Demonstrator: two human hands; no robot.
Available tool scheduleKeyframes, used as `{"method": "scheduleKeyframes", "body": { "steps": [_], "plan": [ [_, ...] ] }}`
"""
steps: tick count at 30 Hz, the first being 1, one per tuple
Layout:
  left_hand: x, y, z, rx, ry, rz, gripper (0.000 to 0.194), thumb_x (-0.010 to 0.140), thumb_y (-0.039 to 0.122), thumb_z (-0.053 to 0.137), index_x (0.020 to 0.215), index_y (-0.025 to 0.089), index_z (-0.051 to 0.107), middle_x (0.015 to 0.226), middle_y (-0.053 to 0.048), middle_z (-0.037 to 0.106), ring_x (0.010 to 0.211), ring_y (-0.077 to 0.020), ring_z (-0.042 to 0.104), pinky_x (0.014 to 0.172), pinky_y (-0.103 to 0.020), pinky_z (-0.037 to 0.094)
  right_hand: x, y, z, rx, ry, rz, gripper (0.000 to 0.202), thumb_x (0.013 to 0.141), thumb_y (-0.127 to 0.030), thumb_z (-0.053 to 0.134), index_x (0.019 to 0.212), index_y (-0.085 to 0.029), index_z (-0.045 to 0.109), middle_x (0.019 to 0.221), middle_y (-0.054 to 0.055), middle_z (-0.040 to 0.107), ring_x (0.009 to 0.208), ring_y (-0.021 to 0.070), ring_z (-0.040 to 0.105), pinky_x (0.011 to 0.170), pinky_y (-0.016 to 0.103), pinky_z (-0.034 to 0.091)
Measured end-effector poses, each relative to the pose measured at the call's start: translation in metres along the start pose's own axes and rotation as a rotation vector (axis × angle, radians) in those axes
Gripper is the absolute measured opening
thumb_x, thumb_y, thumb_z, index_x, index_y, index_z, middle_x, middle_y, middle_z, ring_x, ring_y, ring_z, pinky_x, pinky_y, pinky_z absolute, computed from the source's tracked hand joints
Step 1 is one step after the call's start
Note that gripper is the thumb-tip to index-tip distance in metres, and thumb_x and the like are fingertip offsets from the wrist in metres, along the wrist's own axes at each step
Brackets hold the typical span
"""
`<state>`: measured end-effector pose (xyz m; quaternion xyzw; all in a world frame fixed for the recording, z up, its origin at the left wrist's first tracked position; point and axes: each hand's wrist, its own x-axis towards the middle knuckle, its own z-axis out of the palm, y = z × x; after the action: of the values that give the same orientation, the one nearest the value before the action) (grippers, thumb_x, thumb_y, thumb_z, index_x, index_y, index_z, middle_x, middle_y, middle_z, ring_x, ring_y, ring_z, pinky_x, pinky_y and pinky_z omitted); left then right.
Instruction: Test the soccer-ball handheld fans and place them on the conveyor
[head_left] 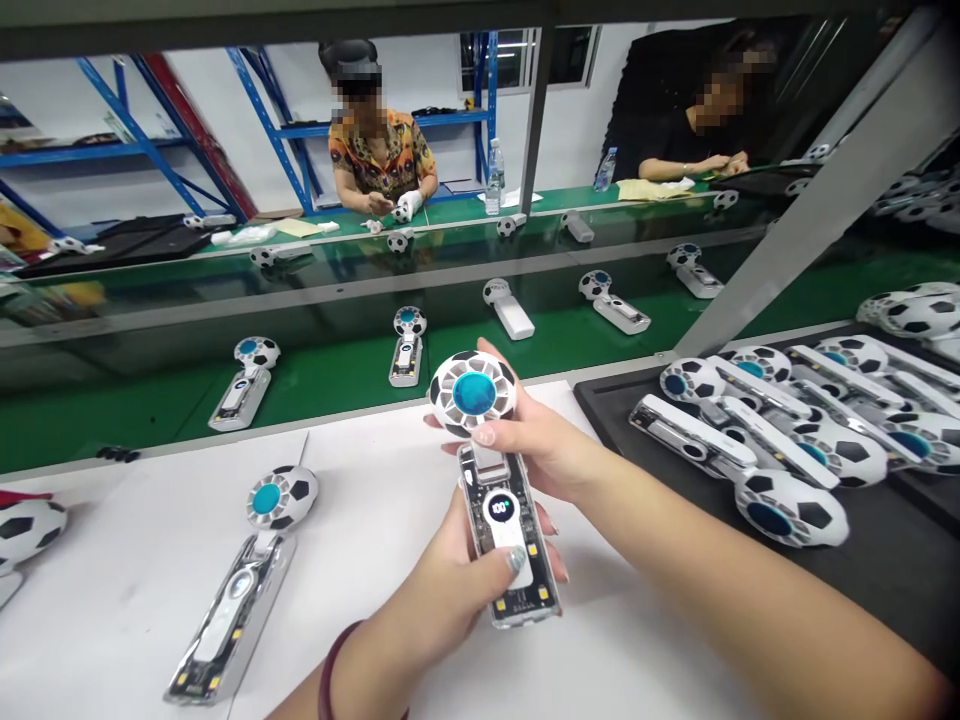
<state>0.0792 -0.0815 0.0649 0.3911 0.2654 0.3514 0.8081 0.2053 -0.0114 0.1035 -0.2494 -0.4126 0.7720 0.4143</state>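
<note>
Both my hands hold one handheld fan (474,393) with a football-patterned head, a blue centre and a clear handle. Its small round display is lit and reads 100. My left hand (457,565) is wrapped round the handle, with the thumb lying on the white strip below the display. At the neck, my right hand (536,435) grips the fan, thumb in front and fingers behind the head. Another handheld fan (225,610) of the same kind lies on the white table (360,560) to the left of my hands.
Beyond the table runs a green conveyor belt (322,375) carrying several such fans. A black tray (600,385) at the right holds many more in rows. A slanted grey post (795,200) stands before it. Two people (382,150) sit across the belt, near water bottles (494,180).
</note>
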Motion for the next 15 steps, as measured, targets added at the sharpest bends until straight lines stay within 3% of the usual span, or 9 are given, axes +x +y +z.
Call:
{"method": "scheduleKeyframes", "body": {
  "steps": [3,6,15],
  "plan": [
    [-0.001,0.004,0.0,0.029,-0.029,-0.03,0.044,0.071,0.042,0.065,0.1,0.015,0.045,0.08,-0.01,0.063,0.07,-0.0194,0.06,0.061,-0.031,0.048,0.0,-0.002,-0.006,-0.02,-0.253,0.197,0.042,0.068,-0.031,0.066,0.106,-0.016,0.058,0.107,0.007,0.06,0.106,0.0226,0.054,0.091,0.037,0.04],
    [-0.002,0.007,0.002,0.029,-0.047,-0.047,0.041,0.07,0.042,0.065,0.096,0.014,0.049,0.078,-0.01,0.063,0.066,-0.0187,0.059,0.058,-0.03,0.048,0.0,0.001,-0.01,0.056,-0.401,0.326,0.039,0.071,-0.036,0.059,0.103,-0.014,0.061,0.1,0.009,0.063,0.101,0.0236,0.056,0.09,0.039,0.04],
    [-0.001,0.007,0.005,-0.037,-0.021,-0.021,0.042,0.07,0.042,0.064,0.095,0.012,0.049,0.074,-0.011,0.063,0.06,-0.0179,0.06,0.054,-0.029,0.049,0.006,0.014,-0.01,0.194,-0.375,0.357,0.021,0.066,-0.032,0.058,0.075,-0.013,0.06,0.076,0.006,0.059,0.082,0.0197,0.057,0.075,0.032,0.044]
  ]
}}
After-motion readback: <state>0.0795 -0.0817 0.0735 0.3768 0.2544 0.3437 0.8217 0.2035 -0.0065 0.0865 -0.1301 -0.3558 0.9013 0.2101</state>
